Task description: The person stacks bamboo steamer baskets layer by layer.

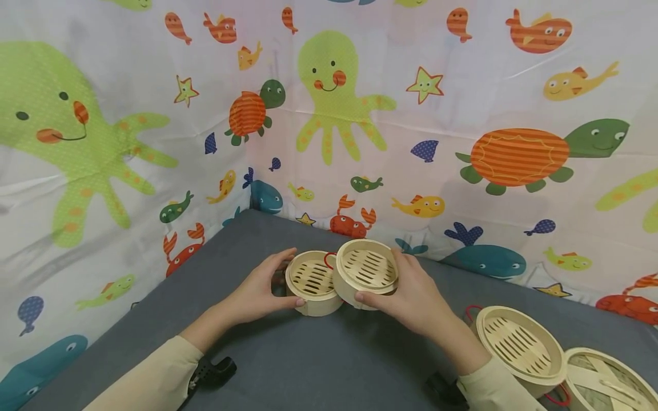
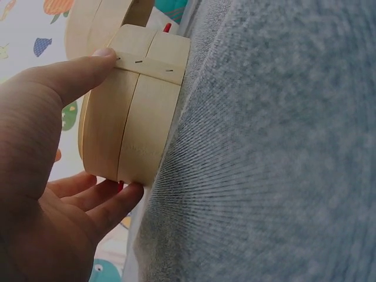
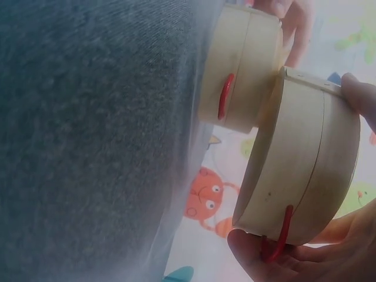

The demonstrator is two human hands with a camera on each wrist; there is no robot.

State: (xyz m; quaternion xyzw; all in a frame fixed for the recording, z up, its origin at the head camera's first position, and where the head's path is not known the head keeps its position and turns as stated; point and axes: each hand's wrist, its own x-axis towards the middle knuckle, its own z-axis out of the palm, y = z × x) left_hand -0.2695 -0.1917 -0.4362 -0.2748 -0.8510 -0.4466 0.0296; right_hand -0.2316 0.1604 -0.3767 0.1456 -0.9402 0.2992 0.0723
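A round bamboo steamer basket with a slatted base sits on the grey cloth. Around its left side my left hand holds it, thumb on the near wall and fingers at the far side. My right hand grips a second steamer basket, raised off the cloth and tilted, its left edge overlapping the first basket's right side. In the right wrist view a red loop hangs from the raised basket's wall, close to the fingers. Another red loop shows on the lower basket.
At the right stands another slatted steamer basket, with a red loop on it. Beside it lies a woven bamboo lid, cut off by the frame edge. A sea-animal patterned curtain rises behind the grey cloth.
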